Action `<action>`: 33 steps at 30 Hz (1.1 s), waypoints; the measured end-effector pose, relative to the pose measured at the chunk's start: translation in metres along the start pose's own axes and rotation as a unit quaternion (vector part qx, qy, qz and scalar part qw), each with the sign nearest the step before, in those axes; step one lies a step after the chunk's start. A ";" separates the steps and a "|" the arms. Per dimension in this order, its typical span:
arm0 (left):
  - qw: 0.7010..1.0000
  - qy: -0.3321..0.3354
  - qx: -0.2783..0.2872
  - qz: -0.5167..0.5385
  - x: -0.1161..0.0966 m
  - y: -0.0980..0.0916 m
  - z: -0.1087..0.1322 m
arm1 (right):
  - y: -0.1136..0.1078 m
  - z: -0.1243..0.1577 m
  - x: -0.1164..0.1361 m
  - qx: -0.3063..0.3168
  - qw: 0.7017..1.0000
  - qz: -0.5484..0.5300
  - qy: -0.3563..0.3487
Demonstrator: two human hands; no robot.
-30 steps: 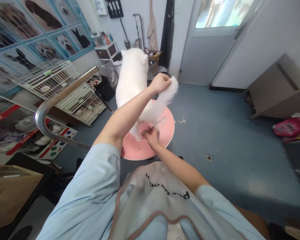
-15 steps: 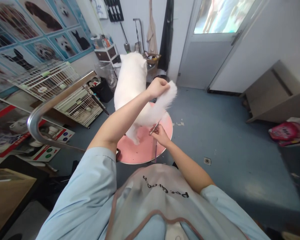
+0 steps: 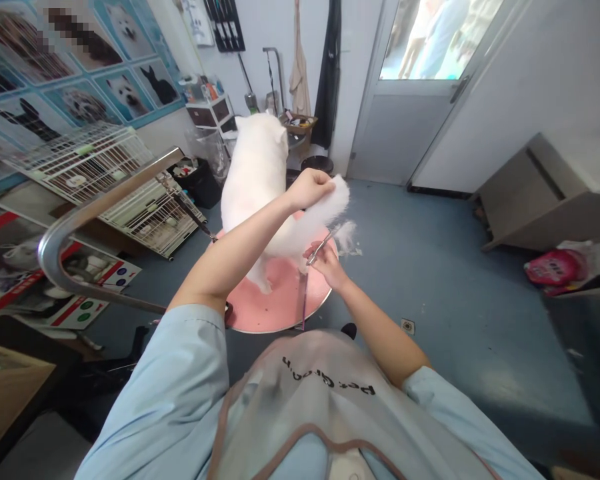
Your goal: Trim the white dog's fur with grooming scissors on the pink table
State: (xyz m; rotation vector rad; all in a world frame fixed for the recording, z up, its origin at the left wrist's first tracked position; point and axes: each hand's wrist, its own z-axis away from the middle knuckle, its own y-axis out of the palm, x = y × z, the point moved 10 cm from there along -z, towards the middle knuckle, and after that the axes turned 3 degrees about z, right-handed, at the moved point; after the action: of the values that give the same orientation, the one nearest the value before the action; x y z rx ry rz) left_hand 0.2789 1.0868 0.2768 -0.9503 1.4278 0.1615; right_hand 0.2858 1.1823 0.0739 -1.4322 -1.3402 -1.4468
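A white dog point(image 3: 255, 180) stands on a round pink table point(image 3: 280, 300), facing away from me. My left hand point(image 3: 307, 188) is closed round the dog's fluffy tail point(image 3: 330, 203) and holds it out to the right. Just below, my right hand point(image 3: 326, 259) grips silver scissors point(image 3: 324, 243), blades pointing up-right under the tail. A tuft of cut white fur point(image 3: 347, 235) hangs in the air beside the scissor tips. A thin purple comb point(image 3: 304, 301) hangs down from my right hand over the table.
A curved steel grooming arm point(image 3: 95, 207) crosses at left. Wire cages point(image 3: 105, 167) stand against the left wall under dog posters. A grey door point(image 3: 400, 127) is at the back, a grey cabinet point(image 3: 545, 193) and a pink bag point(image 3: 555, 267) at right. Blue floor all round.
My right hand with the scissors has risen from near the dog's hind leg to just under the tail. A tuft of cut fur now drops from the tail. The view has shifted slightly.
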 end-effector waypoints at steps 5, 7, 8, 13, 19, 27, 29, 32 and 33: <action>1.000 -0.009 0.014 0.017 0.000 0.007 0.005 | -0.013 -0.005 0.010 -0.003 0.999 0.041 -0.017; 1.000 -0.011 0.021 0.019 0.001 0.010 0.007 | -0.016 -0.004 0.015 -0.002 0.999 0.043 -0.025; 1.000 -0.009 0.022 0.017 0.001 0.012 0.008 | -0.017 -0.003 0.019 -0.001 0.999 0.046 -0.029; 1.000 0.003 0.025 -0.002 -0.002 0.016 0.014 | -0.031 0.003 0.033 -0.036 0.996 0.078 -0.021; 0.998 0.025 0.049 -0.023 -0.010 0.028 0.026 | -0.049 0.020 0.047 -0.023 0.990 0.135 -0.019; 0.991 0.083 0.079 -0.069 -0.010 0.046 0.025 | -0.069 0.035 0.054 -0.036 0.980 0.196 -0.008; 0.988 0.090 0.084 -0.094 -0.006 0.052 0.026 | -0.072 0.041 0.049 -0.035 0.978 0.203 -0.001; 0.986 0.104 0.046 -0.124 0.006 0.061 0.052 | -0.079 0.065 0.027 -0.027 0.976 0.216 0.017; 0.986 0.113 0.012 -0.120 0.013 0.062 0.069 | -0.082 0.078 0.016 -0.026 0.973 0.229 0.026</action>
State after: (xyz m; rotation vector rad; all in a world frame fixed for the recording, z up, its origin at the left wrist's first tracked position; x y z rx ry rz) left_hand 0.2956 1.1652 0.2271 -1.1406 1.5031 -0.1471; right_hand 0.2250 1.2787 0.0622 -1.5961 -0.8656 -1.2080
